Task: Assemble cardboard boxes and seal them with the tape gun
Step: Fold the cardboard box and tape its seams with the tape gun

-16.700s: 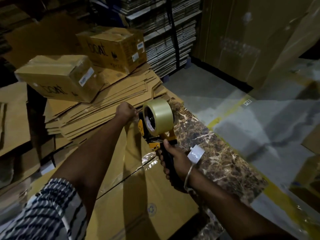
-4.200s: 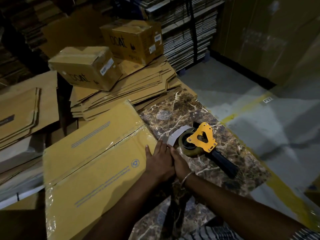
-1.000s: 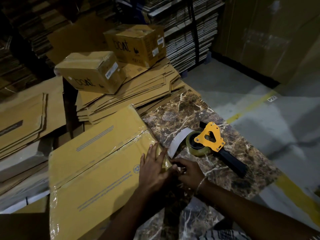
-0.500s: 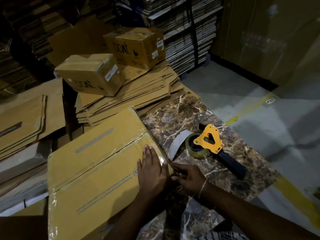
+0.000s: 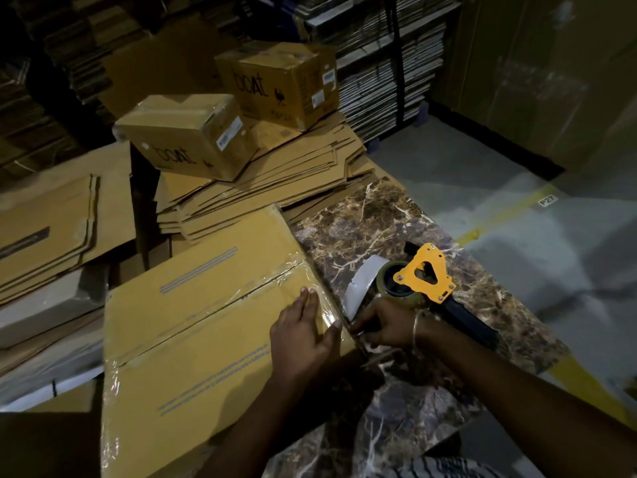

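1. Where the marble-patterned counter [image 5: 372, 232] meets a big taped cardboard box [image 5: 193, 326], left hand [image 5: 303, 334] pressed flat on the box's near right corner, fingers straight and together.
2. Just right of the box, right hand [image 5: 386, 327] at its edge, fingers curled; whether pinching tape, cannot tell.
3. Right of the box, touching neither hand's fingers, tape gun [image 5: 425, 282] lying on its side, black handle toward the counter's near right.
4. Beyond the box, flat cardboard stack [image 5: 262, 191] bearing two small printed boxes [image 5: 193, 136].
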A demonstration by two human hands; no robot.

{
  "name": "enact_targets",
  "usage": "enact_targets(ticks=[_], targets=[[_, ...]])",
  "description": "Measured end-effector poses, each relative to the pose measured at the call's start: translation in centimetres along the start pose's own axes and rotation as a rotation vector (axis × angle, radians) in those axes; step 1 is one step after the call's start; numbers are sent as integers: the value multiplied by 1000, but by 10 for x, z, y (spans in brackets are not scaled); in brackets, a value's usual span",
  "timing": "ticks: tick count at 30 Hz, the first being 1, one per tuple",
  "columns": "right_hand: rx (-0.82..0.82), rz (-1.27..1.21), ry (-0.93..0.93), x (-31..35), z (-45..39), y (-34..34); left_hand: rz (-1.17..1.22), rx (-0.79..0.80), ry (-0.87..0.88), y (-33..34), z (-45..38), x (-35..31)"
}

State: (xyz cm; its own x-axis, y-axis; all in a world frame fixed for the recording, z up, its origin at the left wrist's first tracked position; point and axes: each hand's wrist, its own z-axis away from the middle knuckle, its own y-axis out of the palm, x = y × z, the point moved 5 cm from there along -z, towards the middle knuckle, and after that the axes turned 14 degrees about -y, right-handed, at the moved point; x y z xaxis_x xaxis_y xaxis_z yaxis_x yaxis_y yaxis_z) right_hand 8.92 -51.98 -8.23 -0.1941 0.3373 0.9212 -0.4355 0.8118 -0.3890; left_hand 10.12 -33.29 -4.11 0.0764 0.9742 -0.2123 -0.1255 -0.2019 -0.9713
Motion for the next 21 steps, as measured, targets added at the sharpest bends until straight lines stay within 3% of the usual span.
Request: enact_targets(ticks=[3, 6, 11, 17, 21], targets=[[-191, -169, 130, 2, -15, -8, 65, -13, 24, 1, -5, 6], [-397, -45, 179, 12, -39, -1, 89, -81, 152, -9, -16, 14], [-412, -369, 184, 29, -86, 27, 15, -123, 226, -16, -24, 26], [-339, -186, 227, 26, -106, 34, -64, 7, -32, 3, -34, 41], [-347, -186, 269, 11, -99, 36, -30, 17, -84, -1, -37, 40]])
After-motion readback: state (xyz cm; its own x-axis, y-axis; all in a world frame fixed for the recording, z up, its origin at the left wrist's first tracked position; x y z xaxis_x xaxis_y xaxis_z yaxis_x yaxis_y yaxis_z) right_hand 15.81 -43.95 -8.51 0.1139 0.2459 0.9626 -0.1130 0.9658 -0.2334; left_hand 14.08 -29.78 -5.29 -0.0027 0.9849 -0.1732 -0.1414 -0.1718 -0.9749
